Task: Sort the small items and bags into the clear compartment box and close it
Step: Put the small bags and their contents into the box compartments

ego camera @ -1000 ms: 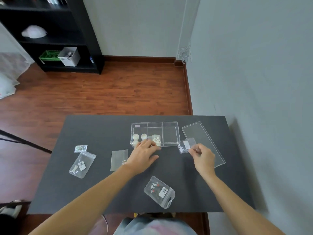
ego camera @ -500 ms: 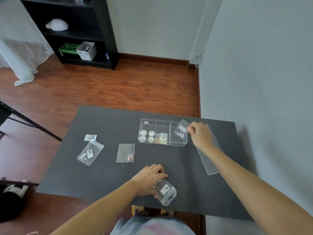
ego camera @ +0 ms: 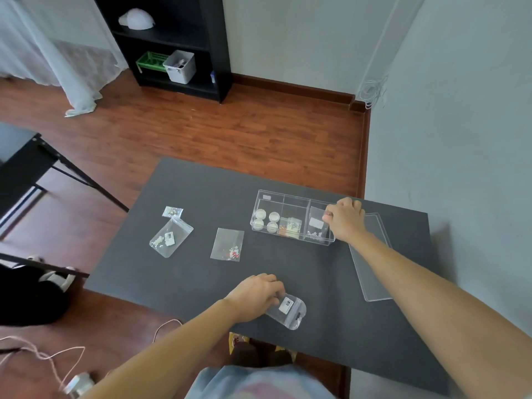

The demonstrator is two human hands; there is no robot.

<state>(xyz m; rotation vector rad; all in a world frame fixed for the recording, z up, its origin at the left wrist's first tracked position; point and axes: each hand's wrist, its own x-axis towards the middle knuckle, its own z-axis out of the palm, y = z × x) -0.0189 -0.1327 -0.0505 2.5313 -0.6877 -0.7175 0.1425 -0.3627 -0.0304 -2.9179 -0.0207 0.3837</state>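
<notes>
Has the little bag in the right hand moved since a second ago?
Yes. The small bag, earlier held in front of the clear box, is now inside its right-end compartment, with the right hand at its top edge.

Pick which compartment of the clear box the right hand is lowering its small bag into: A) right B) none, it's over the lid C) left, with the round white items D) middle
A: the right hand holds the small bag in the right end section of the clear compartment box.

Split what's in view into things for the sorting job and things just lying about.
For the job: clear compartment box, its lid, zip bag under left hand, bag in right fingers, three loose bags.
Lying about: black shelf, green basket, white bin, floor cable.
</notes>
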